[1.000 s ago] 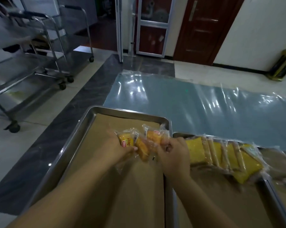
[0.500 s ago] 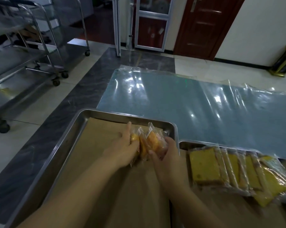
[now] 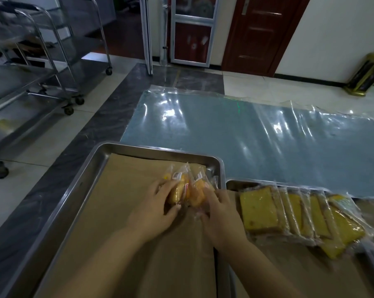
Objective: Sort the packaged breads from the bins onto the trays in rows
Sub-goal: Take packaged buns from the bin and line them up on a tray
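Left hand: the left hand [image 3: 155, 208] is seen at lower centre of the frame, fingers curled onto the left side of the small bread packs [image 3: 187, 190] — clamped on them.
Right hand: the right hand [image 3: 221, 218] is pressed against the right side of the same cluster, fingers closed on the wrapping.
Small bread packs: a few clear-wrapped orange-yellow pieces are held upright between both hands, over the far right part of the left tray [image 3: 91, 168].
Left tray: a steel tray lined with brown paper [image 3: 126, 201] is shown at lower left.
Right tray: only part of the right tray [image 3: 232, 183] is seen, touching the left one.
Sliced bread packs: a row of overlapped yellow slices [image 3: 300, 216] is laid across the right tray.
Background: a plastic sheet [image 3: 257, 136] is spread beyond the trays — steel carts [image 3: 42, 67] stand at upper left.
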`<state>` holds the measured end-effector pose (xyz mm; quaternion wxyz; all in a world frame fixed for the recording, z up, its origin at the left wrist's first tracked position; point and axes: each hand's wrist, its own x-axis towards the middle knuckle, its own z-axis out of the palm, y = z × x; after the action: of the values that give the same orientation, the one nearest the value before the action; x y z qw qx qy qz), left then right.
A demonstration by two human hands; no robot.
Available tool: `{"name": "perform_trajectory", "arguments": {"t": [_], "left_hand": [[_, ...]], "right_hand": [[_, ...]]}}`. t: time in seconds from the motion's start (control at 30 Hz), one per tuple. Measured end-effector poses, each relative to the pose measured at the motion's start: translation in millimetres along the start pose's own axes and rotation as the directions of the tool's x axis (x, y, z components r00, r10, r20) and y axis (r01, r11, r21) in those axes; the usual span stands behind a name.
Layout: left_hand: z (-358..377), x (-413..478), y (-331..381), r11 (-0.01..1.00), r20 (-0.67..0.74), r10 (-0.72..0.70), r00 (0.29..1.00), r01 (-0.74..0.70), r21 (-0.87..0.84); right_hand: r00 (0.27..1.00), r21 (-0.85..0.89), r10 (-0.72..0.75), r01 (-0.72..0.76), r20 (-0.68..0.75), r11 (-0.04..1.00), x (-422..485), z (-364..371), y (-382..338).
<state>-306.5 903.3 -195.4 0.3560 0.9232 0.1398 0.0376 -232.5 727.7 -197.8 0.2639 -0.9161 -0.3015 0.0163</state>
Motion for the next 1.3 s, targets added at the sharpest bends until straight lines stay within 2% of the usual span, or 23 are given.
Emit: {"name": "perform_trajectory", "arguments": {"t": [0.2, 0.33, 0.47, 0.67, 0.8, 1.0, 1.3], "left_hand": [[-2.3, 16.2, -6.0, 0.997, 0.064, -0.007, 0.998, 0.002, 0.080], [-2.9, 40.4, -7.7, 0.988, 0.014, -0.004, 1.000, 0.001, 0.153], [-0.7, 62.0, -7.9, 0.973, -0.032, 0.012, 0.999, -0.005, 0.230], [-0.9, 65.8, -3.3, 0.969, -0.004, -0.010, 1.000, 0.010, 0.246], [-11.9, 49.4, 7.1, 0.968, -0.014, -0.017, 1.000, 0.020, 0.250], [-34.6, 0.3, 25.9, 0.979, -0.009, 0.054, 0.999, -0.051, 0.195], [-41.4, -85.1, 70.6, 0.969, 0.004, 0.193, 0.981, -0.191, 0.158]], "right_hand": [[0.999, -0.107, 0.006, -0.003, 0.034, 0.994, 8.6, 14.4, 3.1], [0.998, -0.070, 0.052, -0.050, 0.033, 0.996, 29.5, 16.6, 0.9], [0.998, -0.117, 0.061, -0.058, 0.021, 0.991, 53.0, 17.8, 5.8], [0.992, -0.128, 0.124, -0.119, 0.030, 0.985, 63.9, 12.3, 1.9], [0.987, -0.059, 0.161, -0.160, 0.019, 0.985, 54.5, -9.6, -7.2], [0.990, -0.092, 0.144, -0.142, 0.010, 0.986, 12.3, -66.2, -20.3], [0.974, -0.281, 0.201, -0.165, 0.103, 0.945, -84.1, -143.8, -21.7]]}}
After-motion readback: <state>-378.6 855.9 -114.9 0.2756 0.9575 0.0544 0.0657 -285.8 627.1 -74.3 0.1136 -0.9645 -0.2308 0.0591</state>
